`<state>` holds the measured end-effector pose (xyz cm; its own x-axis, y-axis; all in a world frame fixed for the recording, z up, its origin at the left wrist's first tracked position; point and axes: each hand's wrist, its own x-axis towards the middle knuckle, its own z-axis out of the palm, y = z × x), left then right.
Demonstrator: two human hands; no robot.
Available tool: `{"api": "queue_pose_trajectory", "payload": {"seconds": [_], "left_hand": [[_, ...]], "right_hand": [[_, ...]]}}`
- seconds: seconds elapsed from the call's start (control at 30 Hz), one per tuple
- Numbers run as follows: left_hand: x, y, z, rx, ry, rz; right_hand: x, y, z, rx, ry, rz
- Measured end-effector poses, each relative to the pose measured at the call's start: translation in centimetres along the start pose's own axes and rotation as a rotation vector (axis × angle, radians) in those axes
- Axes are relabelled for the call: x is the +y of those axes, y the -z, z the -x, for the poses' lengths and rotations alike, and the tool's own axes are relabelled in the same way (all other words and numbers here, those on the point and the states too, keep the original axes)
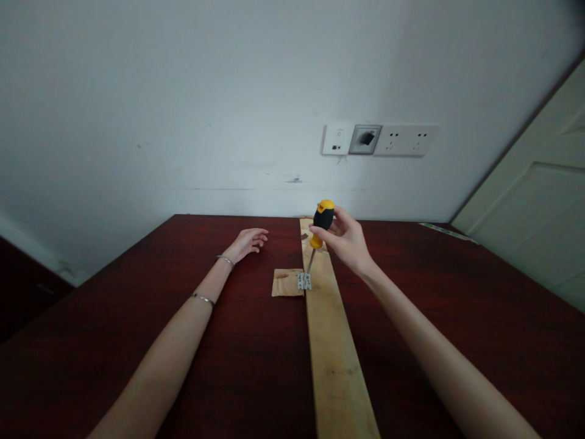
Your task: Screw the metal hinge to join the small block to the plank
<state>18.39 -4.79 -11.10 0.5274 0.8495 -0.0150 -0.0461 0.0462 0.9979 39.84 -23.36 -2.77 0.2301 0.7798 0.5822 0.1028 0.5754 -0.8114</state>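
Note:
My right hand (347, 239) grips a yellow-and-black screwdriver (323, 217) by its handle, fingers wrapped round it. The shaft slants down, and its tip meets the upper right part of a small metal hinge (304, 281). This hinge spans the seam between a long wooden plank (329, 341) and a short wooden block (286, 283) on its left. Whether a screw sits under the tip is too small to tell. My left hand (249, 242) rests on the table up and left of the block, fingers loosely spread, holding nothing.
The dark red table (219, 372) reaches back to a white wall (205, 110). Wall sockets (404, 140) and a black plug (367, 139) are at the right. A thin, pale strip (448, 231) lies by the far right edge, near a panelled door (543, 201).

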Motion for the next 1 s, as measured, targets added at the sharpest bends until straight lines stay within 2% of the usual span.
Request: {"api": "queue_pose_trajectory", "payload": {"seconds": [0.13,0.2,0.33,0.47,0.57,0.67,0.8,0.9,1.0], "left_hand": [[3.9,-3.1,0.8,0.053,-0.106,-0.068],[6.6,-5.5,1.6,0.060,-0.254,-0.146],[11.1,-10.8,3.9,-0.075,-0.579,-0.295],[12.9,-14.3,5.7,-0.137,-0.773,-0.462],[13.1,-15.2,6.2,-0.095,-0.874,-0.599],[13.1,-15.0,6.4,-0.056,-0.932,-0.687],[13.4,-14.3,6.3,-0.064,-0.918,-0.690],[13.6,-13.9,6.3,-0.114,-0.887,-0.658],[13.7,-13.5,6.4,-0.155,-0.860,-0.620]], "right_hand": [[0.1,0.0,-0.1,-0.016,0.015,-0.010],[0.2,0.0,-0.1,-0.030,0.015,-0.010],[0.4,0.3,0.0,-0.051,0.044,0.034],[0.5,0.4,0.0,-0.054,0.103,0.089],[0.4,0.4,0.0,-0.044,0.114,0.103],[0.2,0.4,0.0,-0.060,0.095,0.066],[-0.4,0.7,-0.2,-0.127,0.001,-0.008],[-0.8,1.1,-0.4,-0.167,-0.075,-0.047],[-1.1,1.2,-0.5,-0.180,-0.080,-0.046]]}}
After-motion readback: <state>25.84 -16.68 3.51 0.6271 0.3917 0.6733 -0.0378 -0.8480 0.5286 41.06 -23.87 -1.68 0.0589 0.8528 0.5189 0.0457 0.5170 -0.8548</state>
